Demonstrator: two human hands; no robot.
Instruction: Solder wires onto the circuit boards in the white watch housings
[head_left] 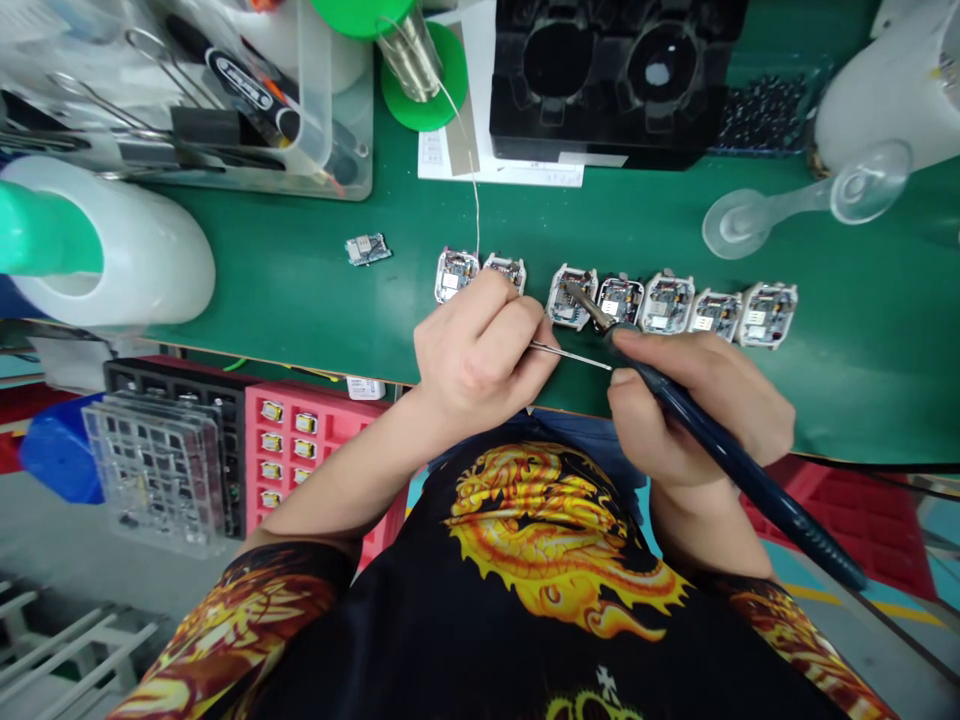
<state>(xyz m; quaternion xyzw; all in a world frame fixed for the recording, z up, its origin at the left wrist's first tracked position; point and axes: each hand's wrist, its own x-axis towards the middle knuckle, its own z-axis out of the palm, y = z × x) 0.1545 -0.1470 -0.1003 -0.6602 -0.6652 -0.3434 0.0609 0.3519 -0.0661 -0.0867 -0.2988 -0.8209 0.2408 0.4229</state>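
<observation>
Closest to me is the person's black shirt (525,620), printed with a golden dragon and a white character near the hem that I can't read. Below the counter's near edge on the left, a red tray (330,425) holds small yellow-and-silver parts in square pockets. Its white label (365,387) is too small to read. Beside it, a clear gridded tray (157,470) lies on a black tray (172,378), with a blue bin (56,450) further left.

At the near edge of the green counter (262,290), the left hand (480,350) is pinched tight on a thin metal tool (574,356) that points right. The right hand (697,410) is wrapped round a soldering iron (750,480) with a dark blue handle. Its tip rests on the third module (571,297) in a row of seven small modules (667,302) just beyond the hands. A loose little board (367,249) lies apart to the left.

Further back, solder wire (477,200) trails down from a green spool (420,70). In the far left corner, a clear box (341,170) holds tweezers and a black-handled tool with an illegible label. Towards the far edge, a black moulded tray (615,135) with two round recesses sits on a printed sheet (450,150), its print too fine to read. To its right, a shallow tray (765,105) holds small dark beads.
</observation>
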